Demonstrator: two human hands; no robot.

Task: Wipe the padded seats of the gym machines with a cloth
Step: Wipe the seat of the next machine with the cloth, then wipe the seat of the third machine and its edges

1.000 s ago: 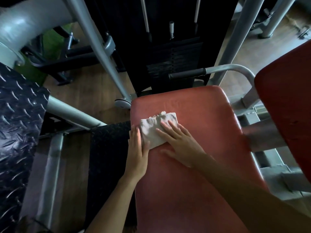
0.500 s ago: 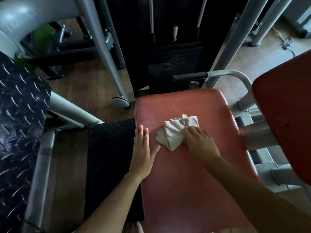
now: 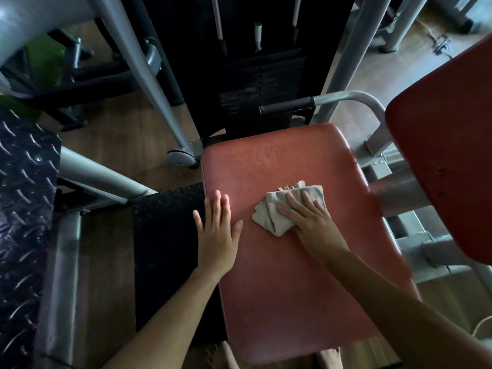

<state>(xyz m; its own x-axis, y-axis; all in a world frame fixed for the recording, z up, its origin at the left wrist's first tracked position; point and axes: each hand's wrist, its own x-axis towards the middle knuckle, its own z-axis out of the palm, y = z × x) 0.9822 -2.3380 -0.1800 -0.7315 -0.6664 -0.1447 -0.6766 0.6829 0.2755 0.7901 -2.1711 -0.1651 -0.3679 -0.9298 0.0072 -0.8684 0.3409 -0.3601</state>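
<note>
Head view, the only one I have. The red padded seat (image 3: 279,288) fills the centre and runs away from me toward the black weight stack (image 3: 261,83). The pale, bunched cloth (image 3: 269,213) lies on the seat's far half, a little right of the middle. My right hand (image 3: 314,222) lies flat on top of the cloth, fingers straight and slightly spread, palm down, nothing pinched. I judge it's flat to put weight through the fabric and cover more vinyl per pass. The cloth's left folds stick out past the fingertips. My left hand (image 3: 217,233) is also flat, fingers straight and close together, thumb out. It rests across the seat's left edge, partly over the black tread plate (image 3: 165,249), apart from the cloth and holding nothing. That looks like a brace for leaning in. A second red pad (image 3: 447,155) stands at the right, tilted, not touched by either hand. A grey bar handle (image 3: 346,98) curves past the seat's far right corner, with wood floor (image 3: 119,145) around it. Step is mid-wipe on this seat. The far strip shows faint smear marks, but I can't tell whether the near half is done. Next is sweeping on to the edges and corners, with the cloth likely to bunch up or slide out from under the palm.
</note>
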